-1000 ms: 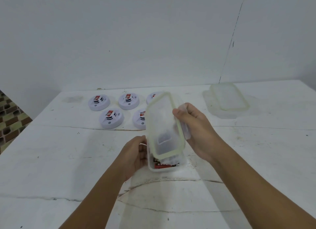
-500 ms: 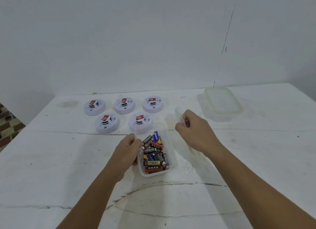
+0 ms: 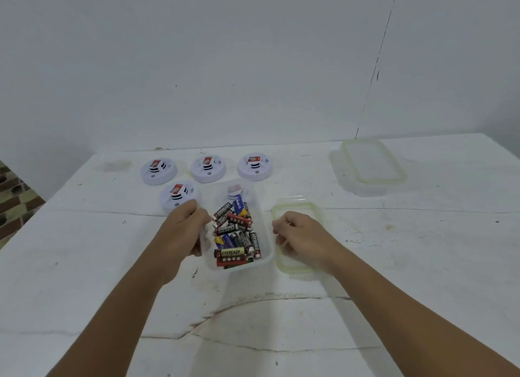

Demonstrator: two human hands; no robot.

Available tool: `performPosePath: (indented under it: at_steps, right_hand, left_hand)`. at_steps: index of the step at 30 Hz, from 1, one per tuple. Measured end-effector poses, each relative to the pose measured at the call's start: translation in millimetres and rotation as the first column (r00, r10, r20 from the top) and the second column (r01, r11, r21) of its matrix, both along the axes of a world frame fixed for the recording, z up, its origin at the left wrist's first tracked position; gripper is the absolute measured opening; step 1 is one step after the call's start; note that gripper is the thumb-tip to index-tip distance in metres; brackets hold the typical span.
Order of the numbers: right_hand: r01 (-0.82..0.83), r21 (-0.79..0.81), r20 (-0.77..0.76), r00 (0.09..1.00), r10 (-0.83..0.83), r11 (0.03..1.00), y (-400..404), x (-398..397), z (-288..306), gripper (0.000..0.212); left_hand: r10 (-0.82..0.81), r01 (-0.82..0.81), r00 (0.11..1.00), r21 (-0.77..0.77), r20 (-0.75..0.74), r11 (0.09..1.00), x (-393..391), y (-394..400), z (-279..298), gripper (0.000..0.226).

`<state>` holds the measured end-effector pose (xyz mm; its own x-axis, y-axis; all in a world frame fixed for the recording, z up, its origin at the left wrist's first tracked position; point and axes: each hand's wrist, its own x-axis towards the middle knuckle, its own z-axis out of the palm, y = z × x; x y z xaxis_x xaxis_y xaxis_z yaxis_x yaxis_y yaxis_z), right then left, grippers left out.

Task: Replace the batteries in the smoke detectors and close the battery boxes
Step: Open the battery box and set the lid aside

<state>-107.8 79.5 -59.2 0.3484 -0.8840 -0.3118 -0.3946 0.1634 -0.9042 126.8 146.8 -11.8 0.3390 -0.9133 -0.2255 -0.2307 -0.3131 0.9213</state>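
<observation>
Lid (image 3: pixel 296 237) now off the clear battery box (image 3: pixel 237 230); one second ago the right hand held it tilted over the box, now it lies flat on the desk (image 3: pixel 84 278) just beside the box's right wall. Right hand (image 3: pixel 299 234) rests over the lid with fingers curled at its near-left rim; whether it pinches the rim or only touches it I cannot tell. Left hand (image 3: pixel 183 230) grips the box's left wall, fingers curled round the edge, steadying it. Loose batteries (image 3: pixel 235 234) exposed, mixed brands, heaped toward the box's near end. Smoke detectors (image 3: pixel 208 169) sit toward the desk's far-left edge: three in the back row, one in front at left, a fifth partly hidden behind the box's far wall. A second lidded container (image 3: pixel 371 162) stands near the far-right corner, untouched. Judgement: supply is open, no detector yet handled; the swap itself has not begun.
</observation>
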Motion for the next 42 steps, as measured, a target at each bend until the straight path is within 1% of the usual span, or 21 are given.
performPosePath:
  at_steps: [1, 3, 7, 9, 10, 11, 13, 14, 17, 19, 20, 23, 25, 28, 30, 33, 35, 37, 39, 40, 42]
  right_hand:
    - [0.023, 0.002, 0.04, 0.999, -0.023, 1.0, -0.7, -3.5, 3.2, 0.028]
    - [0.1, -0.085, 0.057, 0.994, -0.095, 0.991, -2.3, -12.1, 9.5, 0.031]
    - [0.205, -0.422, -0.118, 0.953, -0.278, 0.883, -6.5, -35.9, 16.0, 0.034]
    - [0.202, -0.483, -0.173, 0.932, -0.319, 0.852, -11.1, -48.5, 10.9, 0.035]
    - [0.221, -0.444, -0.167, 0.932, -0.322, 0.869, -14.3, -54.0, 4.8, 0.038]
    - [0.26, -0.353, -0.133, 0.937, -0.323, 0.899, -16.7, -59.5, -1.0, 0.042]
    - [0.337, -0.144, -0.043, 0.937, -0.347, 0.93, -17.3, -69.8, -9.6, 0.061]
    - [0.349, -0.099, -0.015, 0.936, -0.352, 0.932, -17.1, -73.9, -12.4, 0.071]
    - [0.291, -0.102, 0.025, 0.957, -0.29, 0.951, -12.3, -75.7, -9.3, 0.092]
    - [0.21, -0.171, -0.013, 0.977, -0.215, 0.963, -10.0, -73.2, -8.4, 0.098]
    - [0.159, -0.216, -0.047, 0.984, -0.173, 0.963, -8.3, -71.4, -12.0, 0.095]
    - [0.139, -0.29, -0.122, 0.976, -0.181, 0.947, -5.0, -70.1, -21.0, 0.064]
    - [0.17, -0.286, -0.086, 0.975, -0.202, 0.943, -0.9, -71.3, -22.3, 0.06]
    - [0.286, -0.223, 0.018, 0.957, -0.289, 0.932, 3.9, -71.7, -24.3, 0.064]
    - [0.313, -0.239, 0.0, 0.947, -0.323, 0.919, 6.3, -71.3, -26.3, 0.064]
    - [0.288, -0.326, -0.071, 0.942, -0.327, 0.9, 8.9, -70.1, -26.5, 0.057]
    - [0.253, -0.346, -0.078, 0.952, -0.296, 0.903, 5.1, -69.2, -25.2, 0.049]
    - [0.204, -0.329, -0.1, 0.963, -0.249, 0.922, -4.8, -68.5, -24.0, 0.054]
    - [0.175, -0.351, -0.127, 0.964, -0.232, 0.92, -22.9, -69.2, -27.9, 0.042]
    - [0.178, -0.368, -0.136, 0.961, -0.241, 0.913, -31.2, -70.5, -28.3, 0.037]
    - [0.247, -0.38, -0.135, 0.939, -0.318, 0.891, -40.3, -74.1, -24.9, 0.041]
  left_hand:
    - [-0.014, 0.014, 1.0, 0.009, -0.011, 1.0, -4.4, -3.8, 1.6, 0.035]
    - [-0.063, 0.064, 0.998, 0.027, -0.015, 0.998, -15.2, -12.6, 3.1, 0.034]
    - [-0.184, 0.185, 0.983, 0.076, -0.012, 0.98, -46.7, -31.7, 3.4, 0.021]
    - [-0.238, 0.24, 0.971, 0.102, -0.031, 0.965, -64.1, -41.6, 2.6, 0.021]
    - [-0.261, 0.263, 0.965, 0.114, -0.037, 0.958, -71.8, -46.1, 1.7, 0.022]
    - [-0.28, 0.282, 0.959, 0.129, -0.035, 0.951, -79.0, -50.1, 0.9, 0.021]
    - [-0.309, 0.305, 0.951, 0.16, -0.006, 0.939, -90.7, -56.0, -1.8, 0.017]
    - [-0.319, 0.311, 0.948, 0.173, 0.021, 0.935, -94.4, -57.8, -3.3, 0.015]
    - [-0.323, 0.302, 0.943, 0.209, 0.079, 0.93, -96.6, -60.1, -10.5, 0.015]
    - [-0.313, 0.284, 0.943, 0.223, 0.111, 0.933, -94.3, -60.5, -16.8, 0.017]
    - [-0.311, 0.277, 0.941, 0.219, 0.136, 0.936, -93.0, -59.7, -19.6, 0.02]
    - [-0.307, 0.263, 0.894, 0.171, 0.327, 0.949, -93.5, -51.9, -21.5, 0.034]
    - [-0.303, 0.26, 0.868, 0.158, 0.393, 0.952, -92.6, -38.5, -19.8, 0.047]
    - [-0.338, 0.281, 0.904, 0.234, 0.261, 0.931, -90.8, -16.2, -20.6, 0.06]
    - [-0.325, 0.276, 0.929, 0.251, 0.178, 0.928, -90.3, -9.7, -23.9, 0.056]
    - [-0.275, 0.255, 0.96, 0.232, 0.06, 0.939, -91.0, -13.7, -25.2, 0.052]
    - [-0.263, 0.248, 0.964, 0.233, 0.037, 0.94, -91.8, -18.0, -24.8, 0.049]
    - [-0.263, 0.253, 0.965, 0.224, 0.017, 0.941, -93.9, -24.1, -25.5, 0.043]
    - [-0.247, 0.24, 0.969, 0.203, 0.006, 0.949, -96.7, -33.6, -25.0, 0.037]
    - [-0.234, 0.229, 0.972, 0.19, 0.003, 0.955, -98.6, -39.1, -23.8, 0.035]
    - [-0.201, 0.202, 0.979, 0.166, -0.028, 0.965, -102.8, -50.3, -23.7, 0.033]
